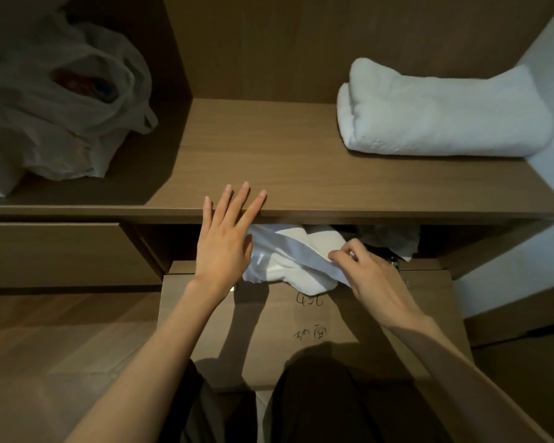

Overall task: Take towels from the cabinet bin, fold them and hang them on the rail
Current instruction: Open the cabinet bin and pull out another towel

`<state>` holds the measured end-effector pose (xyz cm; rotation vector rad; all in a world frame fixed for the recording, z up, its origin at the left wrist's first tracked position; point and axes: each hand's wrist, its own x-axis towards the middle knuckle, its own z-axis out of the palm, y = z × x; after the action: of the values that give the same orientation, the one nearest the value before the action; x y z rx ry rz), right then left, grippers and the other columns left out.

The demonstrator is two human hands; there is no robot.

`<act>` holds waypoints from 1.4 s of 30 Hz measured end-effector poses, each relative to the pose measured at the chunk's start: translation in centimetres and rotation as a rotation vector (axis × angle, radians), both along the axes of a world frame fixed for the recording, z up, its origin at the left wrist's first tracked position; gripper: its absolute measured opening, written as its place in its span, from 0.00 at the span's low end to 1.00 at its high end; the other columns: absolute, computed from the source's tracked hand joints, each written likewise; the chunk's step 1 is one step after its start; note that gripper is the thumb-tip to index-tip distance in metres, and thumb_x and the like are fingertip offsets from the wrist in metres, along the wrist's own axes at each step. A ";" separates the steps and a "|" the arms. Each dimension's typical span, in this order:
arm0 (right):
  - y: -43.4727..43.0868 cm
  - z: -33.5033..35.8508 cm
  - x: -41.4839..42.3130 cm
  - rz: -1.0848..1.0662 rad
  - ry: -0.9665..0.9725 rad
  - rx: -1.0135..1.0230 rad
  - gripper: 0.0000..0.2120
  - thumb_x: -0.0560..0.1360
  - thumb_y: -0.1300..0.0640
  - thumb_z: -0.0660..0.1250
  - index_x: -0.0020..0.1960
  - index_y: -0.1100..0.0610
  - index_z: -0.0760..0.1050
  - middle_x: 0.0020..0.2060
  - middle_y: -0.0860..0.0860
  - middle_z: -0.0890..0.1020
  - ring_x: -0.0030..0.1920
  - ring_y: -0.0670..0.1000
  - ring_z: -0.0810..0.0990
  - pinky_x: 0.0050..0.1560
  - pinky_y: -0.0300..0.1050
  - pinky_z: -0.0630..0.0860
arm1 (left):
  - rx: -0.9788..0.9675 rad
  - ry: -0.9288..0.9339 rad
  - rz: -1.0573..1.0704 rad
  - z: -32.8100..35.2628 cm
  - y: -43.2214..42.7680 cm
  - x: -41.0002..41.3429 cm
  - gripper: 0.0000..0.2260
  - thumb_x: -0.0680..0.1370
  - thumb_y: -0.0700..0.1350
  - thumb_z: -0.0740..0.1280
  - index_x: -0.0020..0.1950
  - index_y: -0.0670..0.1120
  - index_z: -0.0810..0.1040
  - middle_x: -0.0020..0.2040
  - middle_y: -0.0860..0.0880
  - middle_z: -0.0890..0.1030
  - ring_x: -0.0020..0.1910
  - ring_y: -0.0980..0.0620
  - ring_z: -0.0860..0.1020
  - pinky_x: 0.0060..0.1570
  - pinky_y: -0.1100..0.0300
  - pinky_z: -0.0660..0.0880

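Note:
A white towel [288, 257] spills out of the pulled-out cabinet bin [301, 330], over its front panel. My right hand [368, 270] pinches the towel's right edge between thumb and fingers. To the towel's left, my left hand [227, 238] is flat with fingers spread; its fingertips lie over the shelf's front edge [397, 212] and its thumb side is against the cloth. More pale cloth [394, 241] lies deeper in the bin, partly hidden in shadow. No rail is in view.
A folded white towel [442, 113] lies on the wooden shelf at the right. A crumpled plastic bag [58, 97] fills the left compartment. A shut drawer front [55, 254] is at the left, wooden floor below. Handwritten marks are on the bin's front panel.

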<state>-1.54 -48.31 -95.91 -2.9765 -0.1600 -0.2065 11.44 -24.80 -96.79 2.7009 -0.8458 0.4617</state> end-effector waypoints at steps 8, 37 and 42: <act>-1.7 3.4 -1.2 -0.109 -0.199 0.079 0.23 0.69 0.59 0.77 0.60 0.55 0.72 0.52 0.55 0.75 0.42 0.54 0.81 0.30 0.43 0.78 | -0.060 0.054 -0.042 0.4 -0.8 -1.9 0.34 0.78 0.45 0.67 0.79 0.51 0.52 0.79 0.47 0.52 0.78 0.47 0.47 0.75 0.47 0.43; 5.8 3.9 -5.8 -0.288 -0.160 0.065 0.28 0.73 0.49 0.61 0.73 0.43 0.63 0.78 0.52 0.55 0.74 0.59 0.57 0.71 0.68 0.55 | -0.287 0.142 -0.069 -0.6 -1.5 -4.9 0.15 0.74 0.38 0.69 0.60 0.48 0.78 0.52 0.48 0.81 0.48 0.46 0.79 0.38 0.53 0.78; 7.8 3.0 -2.8 -0.227 -0.058 -0.131 0.44 0.71 0.32 0.64 0.79 0.45 0.48 0.77 0.54 0.60 0.73 0.63 0.64 0.69 0.76 0.44 | -0.323 0.187 -0.173 1.1 -1.1 -5.4 0.16 0.73 0.36 0.68 0.59 0.45 0.80 0.49 0.48 0.83 0.46 0.51 0.79 0.42 0.65 0.73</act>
<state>-4.34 -40.49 -92.93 -3.1169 0.1655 -0.3202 6.07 -25.86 -95.66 2.3112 -0.8593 0.2746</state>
